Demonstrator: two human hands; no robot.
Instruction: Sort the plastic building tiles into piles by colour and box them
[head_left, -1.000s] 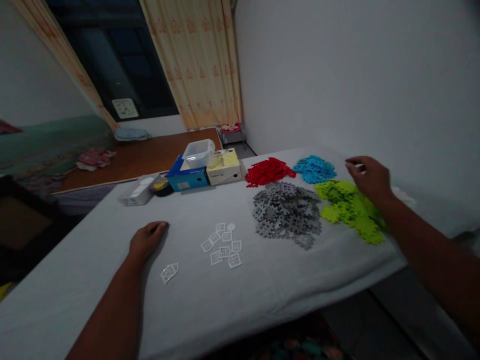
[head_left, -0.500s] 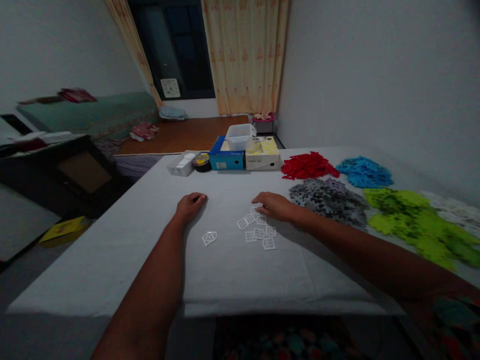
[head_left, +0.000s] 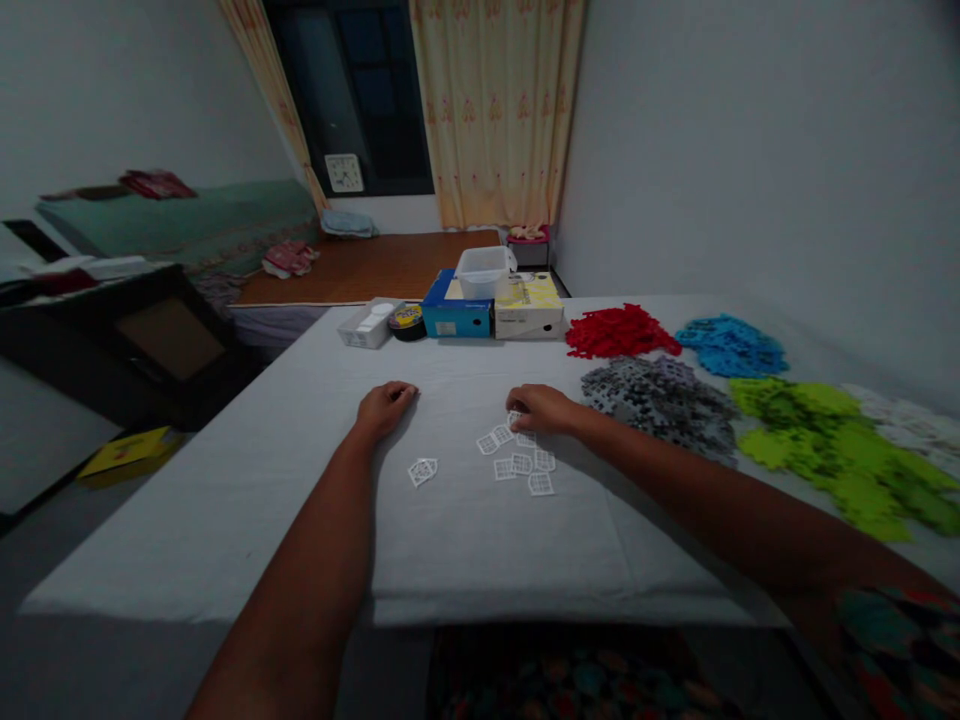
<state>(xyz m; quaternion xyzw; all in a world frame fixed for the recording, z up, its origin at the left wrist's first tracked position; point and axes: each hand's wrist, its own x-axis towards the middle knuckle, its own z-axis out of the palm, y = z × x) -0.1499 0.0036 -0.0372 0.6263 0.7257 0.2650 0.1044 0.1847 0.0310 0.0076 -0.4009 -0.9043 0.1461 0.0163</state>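
Note:
My left hand [head_left: 388, 408] rests on the white cloth, its fingers curled together. What lies in them, if anything, is hidden. Further right, my right hand [head_left: 546, 409] is closed with its fingertips on a small white lattice piece [head_left: 514, 419], partly covered by the fingers. Just below that hand lie several more flat white window-shaped pieces [head_left: 541, 484], loosely scattered. Between my forearms, nearer to the left one, a small overlapping group of white lattice pieces [head_left: 422, 471] lies flat.
Piles of red [head_left: 622, 332], blue [head_left: 731, 345], grey [head_left: 660, 405], lime-green [head_left: 855, 460] and white pieces [head_left: 904, 425] spread along the right side. At the back stand a blue box [head_left: 456, 318], a yellow-and-white box [head_left: 529, 318], a clear tub [head_left: 484, 270], a tape roll [head_left: 407, 324] and a white tray [head_left: 367, 330].
My right hand's fingers have closed down over the top white piece. The left hand stays nearly in place, and the whole view has shifted slightly.

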